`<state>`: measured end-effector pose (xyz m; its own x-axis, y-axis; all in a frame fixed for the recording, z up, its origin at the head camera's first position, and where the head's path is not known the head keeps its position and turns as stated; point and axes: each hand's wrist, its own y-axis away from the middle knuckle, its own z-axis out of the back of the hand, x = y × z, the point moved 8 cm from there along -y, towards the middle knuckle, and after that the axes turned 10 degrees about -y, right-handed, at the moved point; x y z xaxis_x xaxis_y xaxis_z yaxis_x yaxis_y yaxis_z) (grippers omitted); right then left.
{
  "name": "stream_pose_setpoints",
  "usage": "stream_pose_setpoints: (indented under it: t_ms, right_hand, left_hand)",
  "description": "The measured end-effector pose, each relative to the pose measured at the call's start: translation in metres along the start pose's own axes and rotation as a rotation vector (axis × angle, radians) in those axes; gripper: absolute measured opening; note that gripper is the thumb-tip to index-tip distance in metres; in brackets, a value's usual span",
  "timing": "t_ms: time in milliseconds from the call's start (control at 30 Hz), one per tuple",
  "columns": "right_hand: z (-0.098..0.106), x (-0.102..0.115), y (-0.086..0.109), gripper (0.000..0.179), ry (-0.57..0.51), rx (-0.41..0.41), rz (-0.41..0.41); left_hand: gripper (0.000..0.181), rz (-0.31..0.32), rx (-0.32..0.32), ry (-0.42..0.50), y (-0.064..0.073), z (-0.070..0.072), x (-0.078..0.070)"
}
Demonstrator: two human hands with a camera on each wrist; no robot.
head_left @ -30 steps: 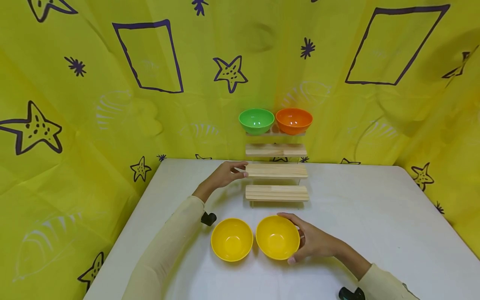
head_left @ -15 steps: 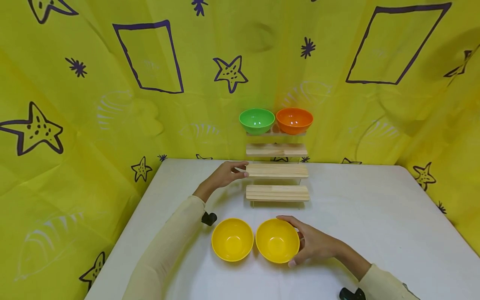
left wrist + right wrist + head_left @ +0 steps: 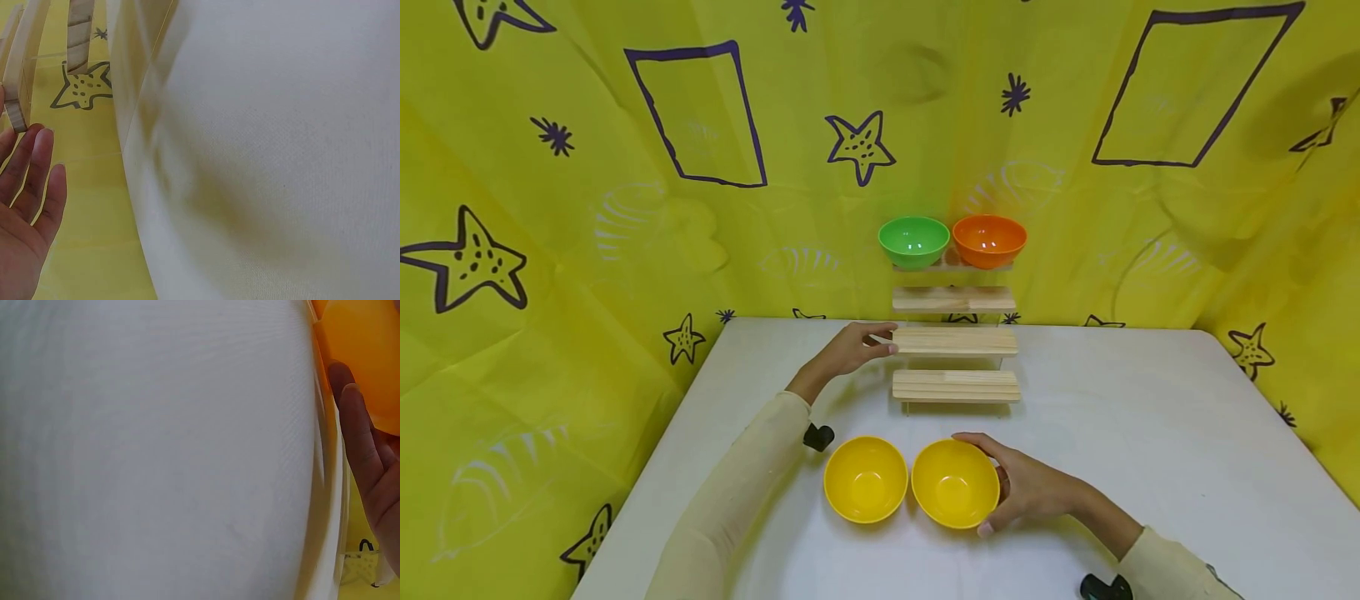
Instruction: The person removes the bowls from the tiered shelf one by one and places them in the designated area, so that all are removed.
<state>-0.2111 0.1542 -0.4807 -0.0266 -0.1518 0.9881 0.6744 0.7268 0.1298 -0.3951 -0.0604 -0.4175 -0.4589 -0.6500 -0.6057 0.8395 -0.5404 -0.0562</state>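
Observation:
My left hand holds the left end of a tiered wooden display stand at its second step from the bottom. In the left wrist view, the fingertips are right at the end of a wooden step. My right hand grips the right side of a yellow bowl, thumb near me and fingers around the far side. A second yellow bowl sits just left of it on the table. The right wrist view shows the gripped bowl's wall against the fingers.
A green bowl and an orange bowl stand side by side on the stand's top step. The white table reaches back to a yellow patterned cloth, which also hangs on both sides.
The right yellow bowl has shifted slightly toward me in my right hand, mostly in the first half second. My left hand has stayed at the stand.

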Motion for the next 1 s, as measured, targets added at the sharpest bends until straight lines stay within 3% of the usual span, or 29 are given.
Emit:
stream_pose_setpoints:
  t_ms: [767, 1000]
  right_hand:
    - [0.0033, -0.0018, 0.0024, 0.112, 0.083, -0.002, -0.031]
    - [0.002, -0.0004, 0.0057, 0.117, 0.005, 0.032, -0.019]
  left_hand:
    - [0.054, -0.007, 0.0, 0.003, 0.0008, -0.0003, -0.0018]
    - [0.054, -0.003, -0.003, -0.002, 0.0005, -0.0008, -0.0015]
